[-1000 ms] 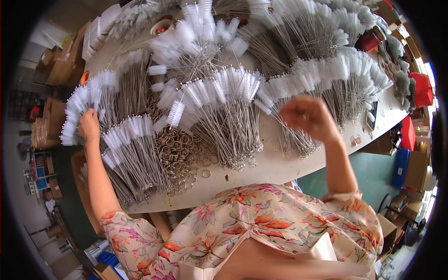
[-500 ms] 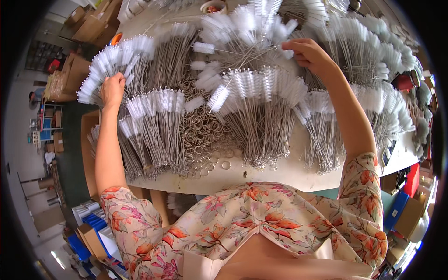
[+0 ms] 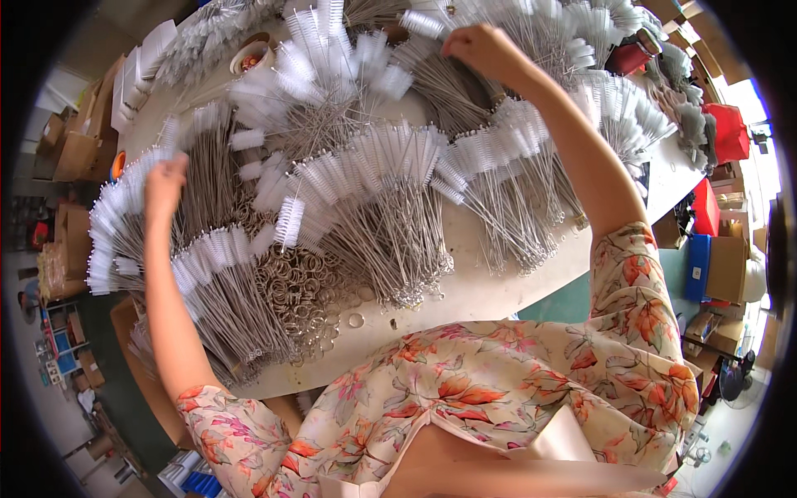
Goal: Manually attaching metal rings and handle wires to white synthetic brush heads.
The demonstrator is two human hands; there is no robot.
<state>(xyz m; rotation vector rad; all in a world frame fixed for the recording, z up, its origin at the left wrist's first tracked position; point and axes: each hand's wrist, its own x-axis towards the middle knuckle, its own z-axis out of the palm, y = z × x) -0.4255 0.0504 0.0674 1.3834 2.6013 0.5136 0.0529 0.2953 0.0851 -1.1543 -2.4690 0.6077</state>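
Note:
My left hand (image 3: 164, 189), closed and a little blurred, is over the bundles of white-bristled wire brushes (image 3: 124, 222) at the table's left. One bristle head stands just beyond its knuckles; whether my fingers grip it is hidden. My right hand (image 3: 486, 51) reaches to the far side with its fingers curled in. Right by its fingertips lies a bottle brush's white head (image 3: 422, 23), and I cannot tell if its wire is pinched. Between my arms a fanned bundle of brushes (image 3: 374, 158) rests heads away from me, with a loose heap of metal rings (image 3: 290, 278) beside it.
More brush bundles (image 3: 519, 133) cover the right part of the white table (image 3: 465, 303). A tub (image 3: 251, 56) with small reddish things stands at the far left. Cardboard boxes (image 3: 87, 124) line the left side, and a red bag (image 3: 726, 133) is at the right.
My view has swung to the right, so the table appears shifted left and tilted. My right hand is now farther out, over the back bundles; my left hand stays by the left brushes.

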